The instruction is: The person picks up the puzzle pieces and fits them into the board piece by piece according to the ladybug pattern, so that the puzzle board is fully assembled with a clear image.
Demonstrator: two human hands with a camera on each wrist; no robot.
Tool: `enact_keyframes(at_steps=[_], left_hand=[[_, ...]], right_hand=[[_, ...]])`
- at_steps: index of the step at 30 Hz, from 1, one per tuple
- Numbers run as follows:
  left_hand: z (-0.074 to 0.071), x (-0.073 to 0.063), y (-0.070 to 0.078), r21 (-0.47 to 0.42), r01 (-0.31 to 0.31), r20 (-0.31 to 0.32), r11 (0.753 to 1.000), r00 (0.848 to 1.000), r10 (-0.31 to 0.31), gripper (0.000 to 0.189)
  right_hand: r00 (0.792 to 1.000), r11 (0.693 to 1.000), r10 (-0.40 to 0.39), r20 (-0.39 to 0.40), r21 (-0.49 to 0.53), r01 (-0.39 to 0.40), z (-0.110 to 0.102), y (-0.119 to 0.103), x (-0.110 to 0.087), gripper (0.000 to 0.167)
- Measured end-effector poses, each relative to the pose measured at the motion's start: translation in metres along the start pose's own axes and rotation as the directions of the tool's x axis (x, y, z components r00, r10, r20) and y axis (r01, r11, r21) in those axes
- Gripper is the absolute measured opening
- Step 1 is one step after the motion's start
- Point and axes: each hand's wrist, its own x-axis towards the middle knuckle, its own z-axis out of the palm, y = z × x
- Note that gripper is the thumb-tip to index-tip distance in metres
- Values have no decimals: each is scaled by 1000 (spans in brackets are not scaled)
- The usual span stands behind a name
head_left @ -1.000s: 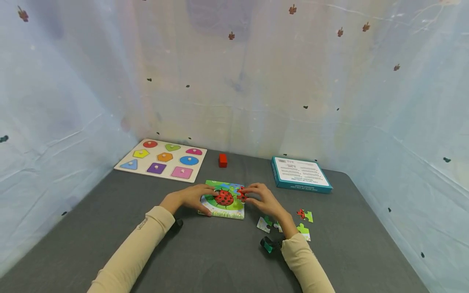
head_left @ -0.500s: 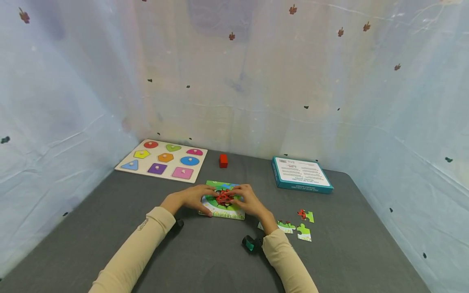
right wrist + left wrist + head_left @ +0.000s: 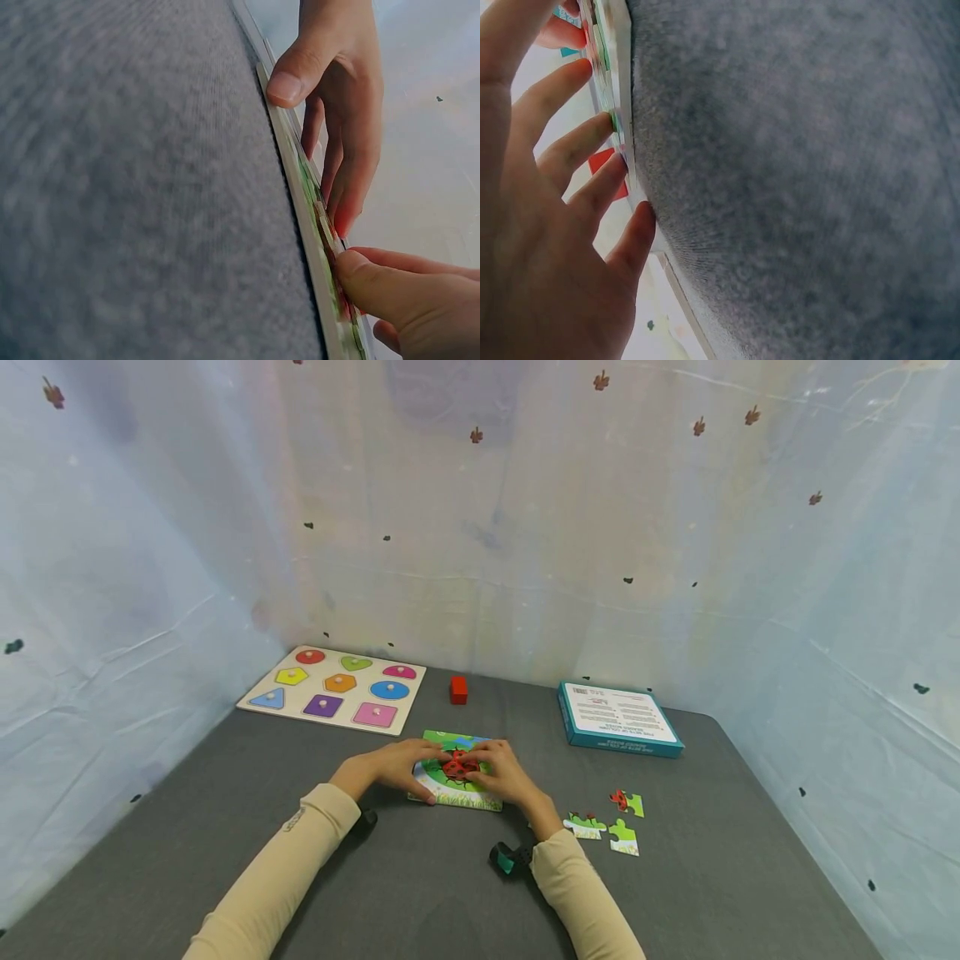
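Right hand (image 3: 504,772) pinches red black-spotted puzzle piece (image 3: 457,767), lying to its left, mid-frame. Left hand (image 3: 392,766), fingers spread, touches green rectangular ladybird board (image 3: 468,798) along its left side.

I wear long pale beige sleeves, the left sleeve (image 3: 273,868) and the right sleeve (image 3: 588,897) both lightly creased. Small dark lettering (image 3: 293,820), too tiny to read, marks the left one near its cuff (image 3: 337,802). At my right wrist sits a rounded black device (image 3: 494,854) with a teal-green patch (image 3: 506,863); at my left wrist a black piece (image 3: 366,820) shows, partly hidden. Past the cloth, my left grip (image 3: 386,767) and right grip (image 3: 508,772) are bare, five-fingered, and the left thumbnail (image 3: 284,85) is short and rounded.
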Motion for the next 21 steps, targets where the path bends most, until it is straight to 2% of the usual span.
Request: enact_keyframes(at_steps=[12,21], left_hand=[[0,2,3,57,-11,7,998,1000,11,76],[-1,4,7,99,-37,-22,994,999,40,71]], right_hand=[[999,999,36,1,3,-36,3,-1,0,29],[998,999,33,48,-2,-33,-1,-4,0,30]])
